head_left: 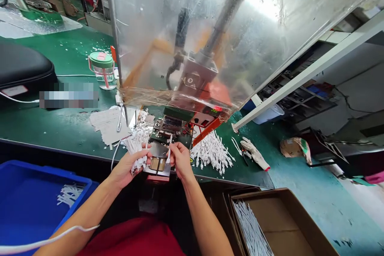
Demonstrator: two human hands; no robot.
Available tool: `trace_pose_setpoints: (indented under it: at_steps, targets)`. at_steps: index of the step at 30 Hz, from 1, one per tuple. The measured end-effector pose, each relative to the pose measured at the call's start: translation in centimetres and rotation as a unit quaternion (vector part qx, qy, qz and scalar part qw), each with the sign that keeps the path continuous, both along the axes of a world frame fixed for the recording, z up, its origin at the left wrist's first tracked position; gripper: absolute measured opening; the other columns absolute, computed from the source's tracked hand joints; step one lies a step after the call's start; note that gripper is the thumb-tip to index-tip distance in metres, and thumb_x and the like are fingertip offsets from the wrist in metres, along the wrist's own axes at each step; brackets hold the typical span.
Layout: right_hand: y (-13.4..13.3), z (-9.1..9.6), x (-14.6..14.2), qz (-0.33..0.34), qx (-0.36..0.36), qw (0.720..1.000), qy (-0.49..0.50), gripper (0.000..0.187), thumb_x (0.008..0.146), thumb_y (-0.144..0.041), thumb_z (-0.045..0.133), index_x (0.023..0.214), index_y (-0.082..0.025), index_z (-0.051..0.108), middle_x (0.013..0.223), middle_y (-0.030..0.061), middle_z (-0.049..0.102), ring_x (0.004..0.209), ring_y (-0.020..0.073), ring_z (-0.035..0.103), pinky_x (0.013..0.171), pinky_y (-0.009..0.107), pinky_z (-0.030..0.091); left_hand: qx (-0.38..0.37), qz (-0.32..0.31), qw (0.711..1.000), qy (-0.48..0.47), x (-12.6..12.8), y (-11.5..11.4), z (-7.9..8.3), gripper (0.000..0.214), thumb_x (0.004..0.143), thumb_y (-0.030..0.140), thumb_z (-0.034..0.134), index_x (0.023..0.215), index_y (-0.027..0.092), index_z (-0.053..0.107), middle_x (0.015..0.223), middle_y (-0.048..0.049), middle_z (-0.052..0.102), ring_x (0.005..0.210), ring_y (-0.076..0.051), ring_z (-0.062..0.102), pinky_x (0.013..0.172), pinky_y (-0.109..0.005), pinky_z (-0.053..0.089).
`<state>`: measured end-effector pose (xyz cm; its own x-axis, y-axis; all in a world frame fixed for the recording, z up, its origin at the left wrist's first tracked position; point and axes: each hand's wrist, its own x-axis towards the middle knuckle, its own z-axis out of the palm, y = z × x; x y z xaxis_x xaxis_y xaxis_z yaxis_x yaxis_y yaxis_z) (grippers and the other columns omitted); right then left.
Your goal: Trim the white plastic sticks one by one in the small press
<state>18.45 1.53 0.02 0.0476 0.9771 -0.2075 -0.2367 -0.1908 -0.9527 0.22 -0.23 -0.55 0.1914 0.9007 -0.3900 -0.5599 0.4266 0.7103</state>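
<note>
My left hand (pixel 133 163) is closed around a bundle of short white cables (pixel 135 147) with white plug ends. Between the thumb and fingers of my right hand (pixel 181 159) is a single white cable (pixel 169 150), held upright in front of the press machine (pixel 172 122). A metal plate (pixel 158 149) at the machine's base lies between my two hands. To the right of my right hand, a heap of white cables (pixel 211 150) rests on the green bench. What exactly the cable's upper end touches at the machine is too small to tell.
A clear plastic guard (pixel 150 20) hangs over the machine. Pliers (pixel 243 153) and a glove (pixel 255 154) lie at the right. Below stand a blue bin (pixel 21 200) and a cardboard box (pixel 288 216) holding cables. Torn paper (pixel 109 124) and a green-lidded jar (pixel 103 70) are at left.
</note>
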Motion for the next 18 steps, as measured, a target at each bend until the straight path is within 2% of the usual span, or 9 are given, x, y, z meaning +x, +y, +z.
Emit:
trace_pose_setpoints:
  at_steps: [4, 9, 15, 18]
  targets:
    - [0.6, -0.2, -0.4, -0.005, -0.011, 1.000, -0.007, 0.032, 0.073, -0.045, 0.069, 0.063, -0.020, 0.052, 0.050, -0.0043, 0.059, 0.031, 0.0045, 0.036, 0.032, 0.017, 0.025, -0.014, 0.003, 0.999, -0.041, -0.2, -0.1, -0.4, 0.035, 0.074, 0.025, 0.079, 0.103, 0.014, 0.062, 0.066, 0.0001, 0.063, 0.053, -0.010, 0.060, 0.033, -0.012, 0.036]
    - [1.0, -0.1, -0.5, -0.001, -0.035, 0.999, -0.005, 0.032, 0.070, -0.044, 0.070, 0.063, -0.020, 0.051, 0.050, -0.0049, 0.058, 0.031, 0.0042, 0.036, 0.031, 0.017, 0.025, -0.028, 0.007, 0.998, -0.048, 0.0, 0.0, -0.6, 0.027, 0.073, 0.027, 0.080, 0.087, 0.014, 0.061, 0.064, 0.0004, 0.062, 0.051, -0.009, 0.059, 0.032, -0.012, 0.036]
    - [1.2, -0.2, -0.5, 0.006, -0.044, 0.999, 0.015, 0.030, 0.070, -0.043, 0.070, 0.063, -0.020, 0.051, 0.049, -0.0049, 0.057, 0.031, 0.0044, 0.036, 0.031, 0.018, 0.025, -0.026, -0.003, 0.999, -0.033, 0.2, 0.1, -0.9, 0.031, 0.071, 0.034, 0.082, 0.080, 0.015, 0.059, 0.066, -0.0015, 0.064, 0.055, -0.012, 0.063, 0.031, -0.012, 0.034]
    - [1.2, -0.1, -0.5, 0.006, -0.048, 0.999, 0.020, 0.029, 0.069, -0.042, 0.070, 0.062, -0.020, 0.051, 0.048, -0.0056, 0.056, 0.031, 0.0046, 0.036, 0.031, 0.018, 0.026, -0.015, -0.029, 0.999, -0.003, 0.8, 0.2, -0.9, 0.035, 0.072, 0.042, 0.080, 0.071, 0.015, 0.057, 0.060, -0.0002, 0.060, 0.050, -0.010, 0.058, 0.032, -0.012, 0.030]
